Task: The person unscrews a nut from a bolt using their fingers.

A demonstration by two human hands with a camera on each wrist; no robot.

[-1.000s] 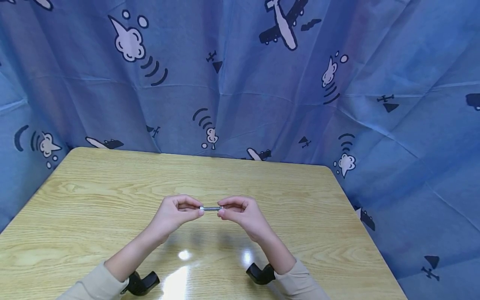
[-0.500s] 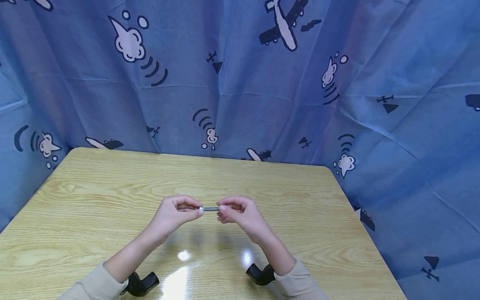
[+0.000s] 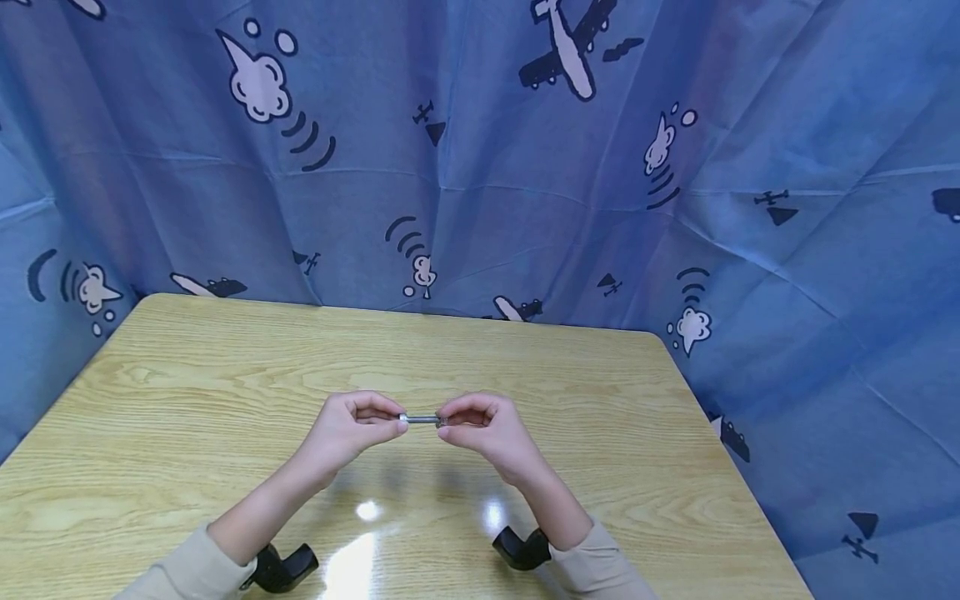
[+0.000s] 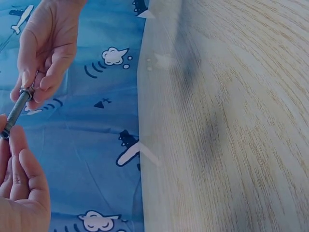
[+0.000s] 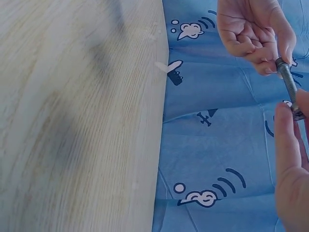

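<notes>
A silver threaded bolt is held level between both hands, above the wooden table. My left hand pinches its head end between thumb and fingertips. At the other end a nut sits on the thread, and my right hand pinches it between thumb and index finger. The right wrist view shows the grey bolt shaft running from the left hand down to the nut. In the left wrist view, the left fingers partly cover the bolt head.
The light wooden table lies below both hands, with bright reflections near its front. A blue curtain printed with planes and clouds hangs behind and beside it. Black wrist-worn devices sit at both sleeve cuffs.
My right thumb and fingers have shifted around the nut: the thumb rose over the bolt's end, then dropped below it, so the nut shows now. The left hand keeps its hold on the bolt.
</notes>
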